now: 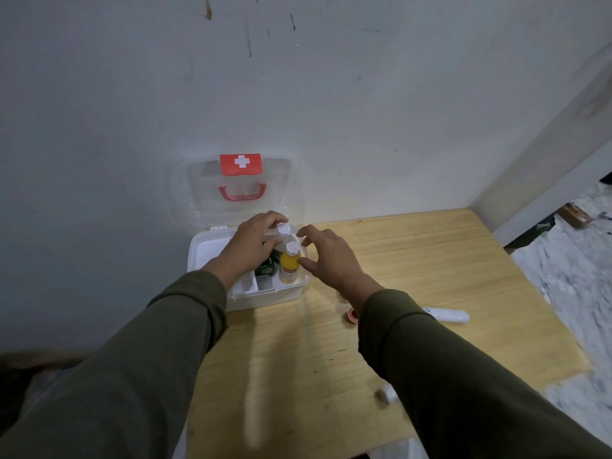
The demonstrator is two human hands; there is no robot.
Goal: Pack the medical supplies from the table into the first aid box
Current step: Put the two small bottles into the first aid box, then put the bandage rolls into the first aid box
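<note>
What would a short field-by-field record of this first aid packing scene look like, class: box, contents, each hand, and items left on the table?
box: first aid box, lid open against the wall
contents: yellow bottle and a second white-capped bottle upright in the right side; a dark item beside them
left hand: fingers curled over the second bottle's cap
right hand: open, thumb at the yellow bottle
left on table: tape roll, white thermometer-like device

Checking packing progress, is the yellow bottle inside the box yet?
Inside: the yellow bottle stands upright in the first aid box, in its right compartment.
</note>
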